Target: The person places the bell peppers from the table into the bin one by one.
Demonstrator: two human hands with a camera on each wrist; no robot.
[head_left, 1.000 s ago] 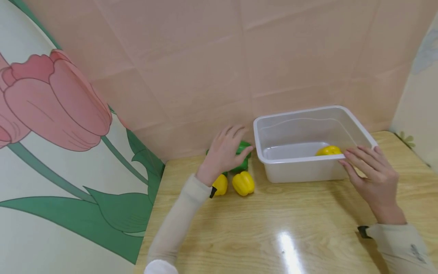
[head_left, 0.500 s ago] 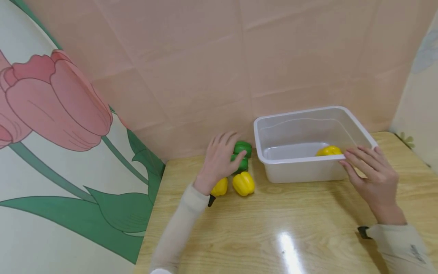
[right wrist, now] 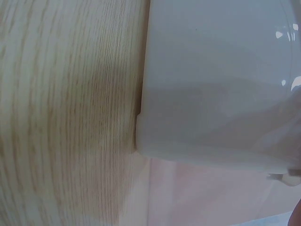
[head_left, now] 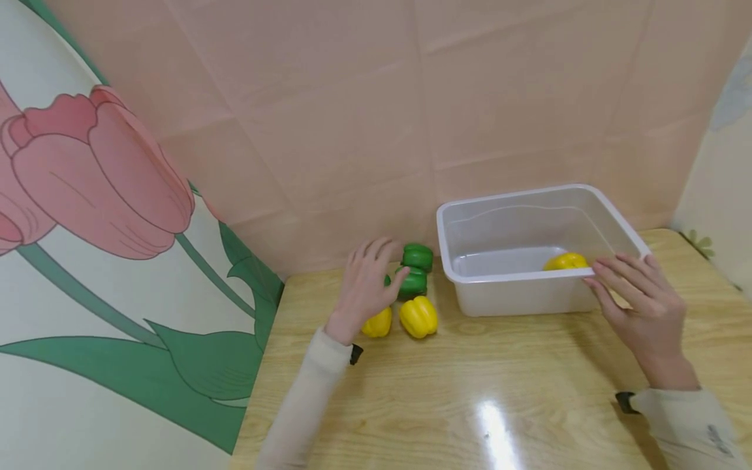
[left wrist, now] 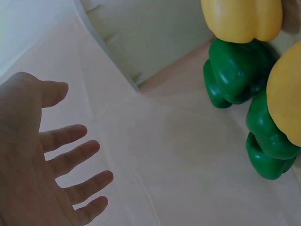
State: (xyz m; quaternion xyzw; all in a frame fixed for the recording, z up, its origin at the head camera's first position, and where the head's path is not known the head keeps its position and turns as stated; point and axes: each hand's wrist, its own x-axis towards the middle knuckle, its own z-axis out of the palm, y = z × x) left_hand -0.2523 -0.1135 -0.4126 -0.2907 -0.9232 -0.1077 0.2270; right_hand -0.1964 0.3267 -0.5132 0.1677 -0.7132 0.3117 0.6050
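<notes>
My left hand (head_left: 364, 284), fingers spread and holding nothing, hovers over the left part of a group of bell peppers. Just right of it are two green bell peppers, one at the back (head_left: 417, 256) and one in front of that (head_left: 412, 283). Nearer me lies a yellow bell pepper (head_left: 418, 317); another yellow pepper (head_left: 378, 322) is partly covered by the hand, as is a further green one. In the left wrist view, the open palm (left wrist: 28, 165) is apart from the peppers. My right hand (head_left: 643, 303) grips the front right rim of a white plastic bin (head_left: 523, 294).
Inside the bin, near its right end, lies one yellow bell pepper (head_left: 566, 262). A wooden table (head_left: 423, 405) carries everything. Behind it hangs a pink cloth (head_left: 329, 130), and a wall with painted tulips (head_left: 100, 176) borders the left side.
My left hand has drawn left and slightly toward me, uncovering more of the green peppers. The right hand keeps its grip on the bin rim, and the peppers stay put.
</notes>
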